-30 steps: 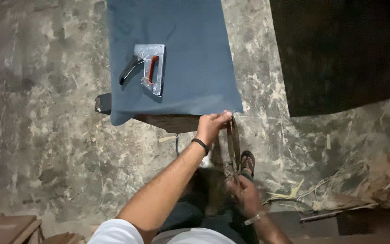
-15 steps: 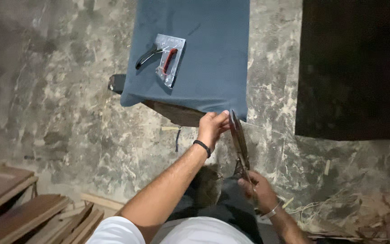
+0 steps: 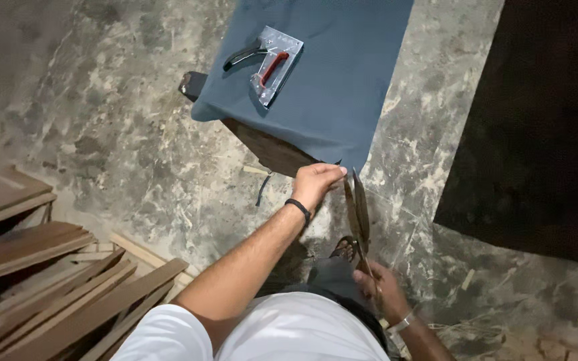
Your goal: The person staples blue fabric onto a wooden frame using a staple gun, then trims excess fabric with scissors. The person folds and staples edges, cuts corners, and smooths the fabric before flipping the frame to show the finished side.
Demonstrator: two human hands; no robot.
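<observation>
Pinching blue fabric (image 3: 342,87) edge in left hand (image 3: 316,182), right hand (image 3: 382,289) gripping scissors (image 3: 357,210) just beside.

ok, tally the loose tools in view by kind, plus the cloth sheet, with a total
Scissors: 1, in the right hand
Staple gun: 1, lying on the cloth
Blue cloth sheet: 1, corner pinched by the left hand
Total: 3
</observation>
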